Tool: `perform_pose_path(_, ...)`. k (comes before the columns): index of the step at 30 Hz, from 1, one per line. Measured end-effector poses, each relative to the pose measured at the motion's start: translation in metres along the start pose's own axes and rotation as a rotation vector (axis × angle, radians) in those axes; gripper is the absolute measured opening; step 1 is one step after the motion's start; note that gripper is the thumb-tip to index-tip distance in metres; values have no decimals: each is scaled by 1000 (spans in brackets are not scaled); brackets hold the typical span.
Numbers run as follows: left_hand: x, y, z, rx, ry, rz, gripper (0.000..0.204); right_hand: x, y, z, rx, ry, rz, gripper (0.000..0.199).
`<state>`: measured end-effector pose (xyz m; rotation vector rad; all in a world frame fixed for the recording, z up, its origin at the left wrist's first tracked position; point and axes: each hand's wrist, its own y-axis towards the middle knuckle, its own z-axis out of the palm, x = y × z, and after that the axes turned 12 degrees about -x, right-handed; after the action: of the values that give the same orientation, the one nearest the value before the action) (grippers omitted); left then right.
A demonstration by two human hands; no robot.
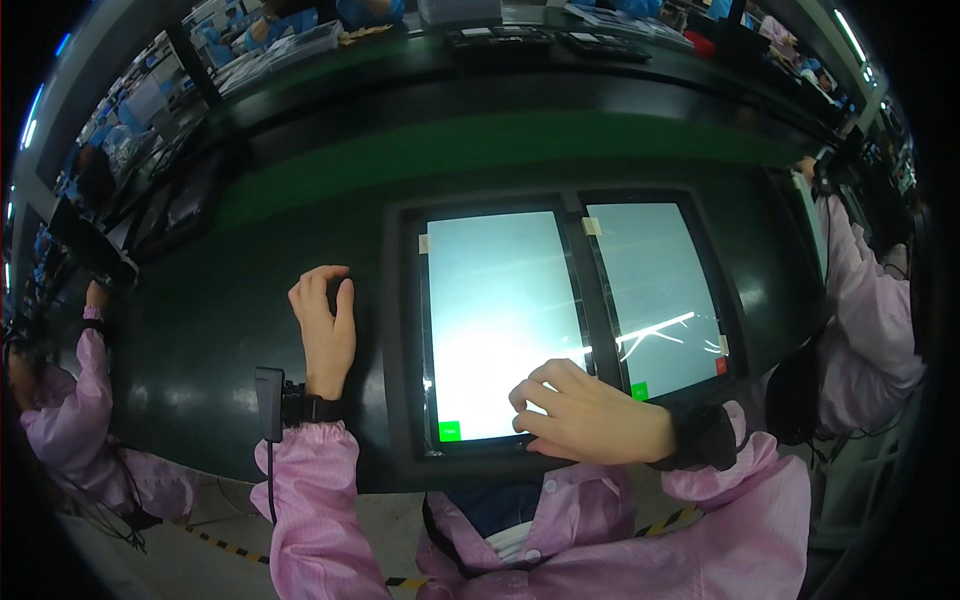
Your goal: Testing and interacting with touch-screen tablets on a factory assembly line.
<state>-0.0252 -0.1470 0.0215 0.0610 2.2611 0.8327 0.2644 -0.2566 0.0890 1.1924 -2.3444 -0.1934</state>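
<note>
Two lit flat display panels lie side by side in a dark frame on the bench. The left panel glows bright white with a small green square at its lower left. On the duller right panel are a green square and a red one along the bottom. My right hand is over the left panel's lower right corner, fingers bent and apart, holding nothing; whether a fingertip touches the glass I cannot tell. Left of the frame, my left hand hovers over the dark bench, empty, with fingers loosely curled and thumb apart.
Small beige tabs stick to the panel edges. Beyond a green strip of the bench, dark trays stand on a raised ledge. Pink-sleeved co-workers sit at the left and right, each near a dark flat device.
</note>
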Motion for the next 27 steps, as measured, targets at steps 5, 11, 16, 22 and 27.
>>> perform_pose_path(5,-2,2,0,3,-9,-3,18,0,6,2,20,8,-66,22)
perform_pose_path(11,-3,2,-1,7,-10,-5,17,1,2,9,-12,34,-67,15)
perform_pose_path(16,1,1,-2,2,-1,-10,17,-10,4,-14,-431,-1,232,14)
perform_pose_path(22,-1,1,-2,-7,-7,-5,17,-23,-11,-27,-718,-200,434,17)
perform_pose_path(27,1,1,-3,-10,-6,-10,16,-26,-20,-24,-814,-93,531,15)
